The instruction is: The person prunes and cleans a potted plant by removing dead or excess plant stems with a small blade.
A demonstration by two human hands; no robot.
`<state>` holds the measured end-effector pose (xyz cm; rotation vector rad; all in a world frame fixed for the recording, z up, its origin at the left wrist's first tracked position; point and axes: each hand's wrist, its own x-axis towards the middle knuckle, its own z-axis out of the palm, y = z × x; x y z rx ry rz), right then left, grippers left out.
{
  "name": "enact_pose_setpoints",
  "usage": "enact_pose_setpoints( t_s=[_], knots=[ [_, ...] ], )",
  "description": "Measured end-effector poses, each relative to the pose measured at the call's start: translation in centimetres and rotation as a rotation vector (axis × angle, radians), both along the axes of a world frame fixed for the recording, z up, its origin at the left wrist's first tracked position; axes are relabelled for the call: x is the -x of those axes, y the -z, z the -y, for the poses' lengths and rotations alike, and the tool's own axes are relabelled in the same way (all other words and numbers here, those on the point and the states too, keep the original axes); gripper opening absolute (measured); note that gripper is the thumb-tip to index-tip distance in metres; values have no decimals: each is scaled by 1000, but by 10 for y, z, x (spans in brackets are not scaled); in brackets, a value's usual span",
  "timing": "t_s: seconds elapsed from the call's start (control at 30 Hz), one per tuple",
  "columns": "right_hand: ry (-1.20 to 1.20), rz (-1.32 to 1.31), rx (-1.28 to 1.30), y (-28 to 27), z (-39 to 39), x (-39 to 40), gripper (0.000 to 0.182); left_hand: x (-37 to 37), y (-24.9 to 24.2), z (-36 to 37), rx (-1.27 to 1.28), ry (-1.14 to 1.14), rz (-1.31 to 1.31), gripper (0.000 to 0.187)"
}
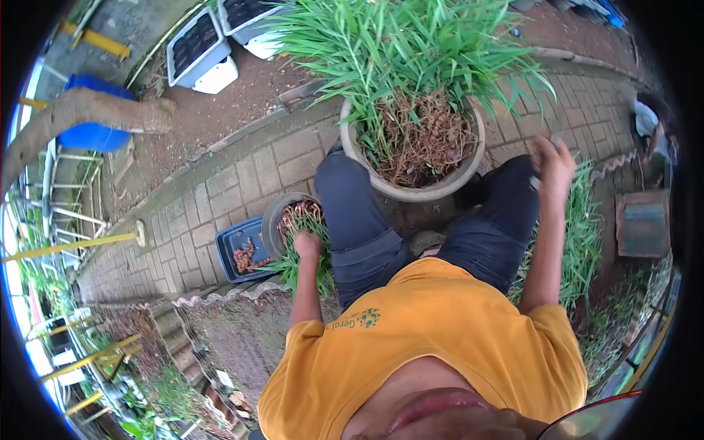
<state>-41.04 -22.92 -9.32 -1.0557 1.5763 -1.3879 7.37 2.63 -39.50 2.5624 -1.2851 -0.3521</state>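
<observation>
Orange T-shirt (455,323), green print (369,317), dark trousers (352,198)

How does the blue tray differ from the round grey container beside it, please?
The tray is blue and rectangular, while the container is grey and round. Reddish pieces cover only part of the tray's floor, whereas the container looks fuller. Both hold reddish pieces.
</observation>
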Motion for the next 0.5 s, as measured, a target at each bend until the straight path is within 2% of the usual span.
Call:
enact_pose_setpoints(
  t_s=[0.03,0.1,0.13,0.17,0.2,0.23,0.27,0.3,0.33,0.37,0.43,0.5],
  knots=[
    [-55,-94,-111,-2,7,-30,14,-4,-17,9,141,-26,23,25],
    [-367,-137,-285,23,23,-85,17,-13,-103,44,268,-254,-292,28],
    [-443,-85,-352,40,26,-116,26,-11,-145,66,466,-213,-168,30],
    [-630,-124,-376,82,38,-137,24,-19,-170,85,541,-253,-179,28],
    [-649,-92,-443,117,43,-162,22,-9,-216,107,672,-200,-161,27],
    [-689,-202,-413,157,48,-181,24,0,-247,127,772,-160,-158,26],
    [-709,-333,-431,160,46,-200,28,7,-270,148,874,-117,-155,25],
    [-705,-477,-344,192,49,-216,28,16,-290,168,892,-65,-219,24],
    [-701,-486,-342,223,51,-228,26,27,-303,190,916,-12,-285,24],
    [-660,-606,-276,254,51,-238,35,37,-310,212,862,62,-308,24],
    [-739,-483,-353,267,49,-240,35,51,-294,252,744,219,-372,23],
    [-788,-578,-338,258,51,-230,33,63,-264,285,608,364,-399,24]
  ],
)
